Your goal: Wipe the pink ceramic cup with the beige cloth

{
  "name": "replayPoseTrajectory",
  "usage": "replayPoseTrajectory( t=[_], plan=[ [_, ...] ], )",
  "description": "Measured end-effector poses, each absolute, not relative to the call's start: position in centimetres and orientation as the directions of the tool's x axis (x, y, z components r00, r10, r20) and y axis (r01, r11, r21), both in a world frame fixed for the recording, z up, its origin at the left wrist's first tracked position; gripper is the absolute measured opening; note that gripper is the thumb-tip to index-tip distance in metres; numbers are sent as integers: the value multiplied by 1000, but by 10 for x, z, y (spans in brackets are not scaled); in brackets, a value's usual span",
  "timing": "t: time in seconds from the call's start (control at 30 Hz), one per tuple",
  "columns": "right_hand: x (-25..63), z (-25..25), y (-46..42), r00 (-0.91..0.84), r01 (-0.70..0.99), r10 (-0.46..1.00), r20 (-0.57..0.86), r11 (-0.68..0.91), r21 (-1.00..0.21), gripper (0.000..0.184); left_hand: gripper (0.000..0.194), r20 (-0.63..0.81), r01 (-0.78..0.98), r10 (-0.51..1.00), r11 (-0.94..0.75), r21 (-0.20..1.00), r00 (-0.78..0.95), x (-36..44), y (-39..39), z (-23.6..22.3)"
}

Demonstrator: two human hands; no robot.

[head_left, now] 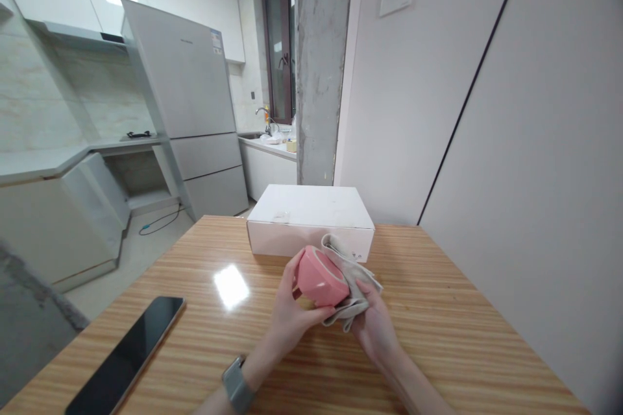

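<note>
My left hand (288, 311) grips a small pink bowl (318, 275), tilted with its bottom turned up and to the right. Its fingers curl round the bowl's rim and side. My right hand (374, 324) holds a beige cloth (348, 272) pressed against the bowl's right side. Both hands hover just above the wooden table (462, 350), in front of a white box (311, 217). A grey watch sits on my left wrist (237, 382).
A dark phone (127, 356) lies face up on the table at the lower left. The white box stands at the table's far edge. A wall runs along the right. Beyond are a concrete pillar (318, 65), a fridge (187, 110) and kitchen counters.
</note>
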State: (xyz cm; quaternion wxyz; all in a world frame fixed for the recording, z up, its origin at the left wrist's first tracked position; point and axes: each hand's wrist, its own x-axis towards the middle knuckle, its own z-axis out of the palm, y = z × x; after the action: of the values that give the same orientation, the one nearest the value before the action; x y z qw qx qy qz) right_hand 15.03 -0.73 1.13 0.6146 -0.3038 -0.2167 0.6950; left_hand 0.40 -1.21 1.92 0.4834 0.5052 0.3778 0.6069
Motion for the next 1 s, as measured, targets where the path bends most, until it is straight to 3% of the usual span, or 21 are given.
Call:
replayPoseTrajectory(
  t=[0.17,0.33,0.47,0.67,0.9,1.0],
  plan=[
    [150,8,-9,-105,-724,979,-177,-197,-662,17,95,278,-232,960,-267,935,16,0,-16,23],
    [149,11,-9,-127,-748,979,-158,-199,-633,28,59,265,-306,964,-249,919,11,-5,-3,11],
    [153,4,-5,-120,-743,978,-171,-203,-638,26,79,149,-386,988,-122,915,41,-7,4,4],
    [156,-3,-2,-86,-753,980,-179,-181,-632,15,73,88,-414,986,-22,910,139,-5,0,10],
    [147,11,-8,-107,-750,978,-180,-199,-631,25,98,220,-244,975,-207,948,30,-3,-2,5],
    [146,14,-9,-99,-754,983,-153,-175,-634,25,105,262,-319,960,-218,922,100,-2,-3,5]
  ],
)
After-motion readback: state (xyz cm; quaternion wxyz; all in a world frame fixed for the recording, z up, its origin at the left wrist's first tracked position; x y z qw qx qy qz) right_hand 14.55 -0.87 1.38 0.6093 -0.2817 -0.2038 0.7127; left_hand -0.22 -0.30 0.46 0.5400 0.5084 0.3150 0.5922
